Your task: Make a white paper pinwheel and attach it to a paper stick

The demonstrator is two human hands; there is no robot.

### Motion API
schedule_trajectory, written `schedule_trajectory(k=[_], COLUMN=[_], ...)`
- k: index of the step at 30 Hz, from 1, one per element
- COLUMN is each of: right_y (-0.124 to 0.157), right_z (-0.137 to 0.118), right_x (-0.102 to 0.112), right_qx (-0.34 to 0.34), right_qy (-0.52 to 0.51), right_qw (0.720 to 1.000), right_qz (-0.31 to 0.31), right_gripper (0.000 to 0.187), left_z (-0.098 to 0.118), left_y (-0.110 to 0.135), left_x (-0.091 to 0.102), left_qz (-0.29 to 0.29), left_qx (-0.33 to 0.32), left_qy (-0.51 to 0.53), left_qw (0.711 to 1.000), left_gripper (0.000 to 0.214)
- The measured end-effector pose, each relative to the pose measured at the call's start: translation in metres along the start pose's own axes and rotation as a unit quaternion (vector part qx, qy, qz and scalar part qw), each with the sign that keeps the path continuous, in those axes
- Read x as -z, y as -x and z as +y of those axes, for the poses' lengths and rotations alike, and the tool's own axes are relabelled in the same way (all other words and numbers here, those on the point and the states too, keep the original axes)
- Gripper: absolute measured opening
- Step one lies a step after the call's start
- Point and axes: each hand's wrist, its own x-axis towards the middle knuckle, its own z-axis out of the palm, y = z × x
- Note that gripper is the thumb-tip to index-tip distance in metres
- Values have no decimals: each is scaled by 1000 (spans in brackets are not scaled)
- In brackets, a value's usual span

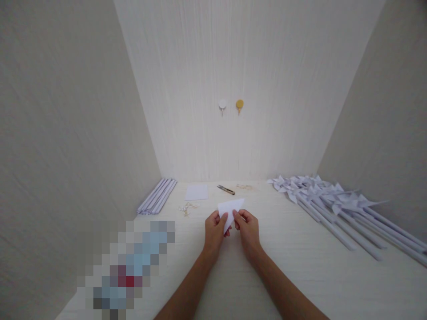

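A small sheet of white paper (230, 207), its lower end narrowed to a point, is held up between my two hands over the table. My left hand (215, 226) pinches its left side with the thumb on top. On the right edge, my right hand (247, 226) grips it between thumb and curled fingers. Just beyond the hands lie thread snips (226, 190) with dark blades. A flat white paper square (196, 192) rests to their left, and small pale pieces (188, 208) are scattered in front of it.
Rolled white paper sticks (156, 196) are bundled at the back left. White paper pinwheels (320, 195) on sticks pile up at the right. Thin tan bits (245, 187) lie near the back wall, which bears a white hook (222, 105) and a yellow hook (239, 105). The front left is pixelated.
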Motion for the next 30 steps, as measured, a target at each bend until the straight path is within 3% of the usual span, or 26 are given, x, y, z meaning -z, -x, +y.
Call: schedule_trajectory(k=[4,10,14,19,26,30], right_y=[-4,-5,-1,3,6,7], right_z=[8,8,2,0,-2,-3], right_x=[4,5,2,-2,-4,-4], right_qx=[-2,-2,17,59,90,74], right_qy=[7,46,98,175,260,257], right_qw=[1000,999,995,977,958,955], right_qz=[18,7,-25,-105,-76,-130], right_gripper=[30,30,32,29,33,33], left_z=[2,1,-1,-1,-1,-1], left_y=[3,-2,-5,-7,-7,-7], left_x=[-1,2,7,11,11,13], left_qz=[-4,48,76,158,171,207], left_qx=[9,-11,-26,-55,-63,-66], left_qy=[-27,0,-2,25,19,25], left_qw=[1000,999,997,986,983,976], left_gripper=[27,23,23,23,22,22])
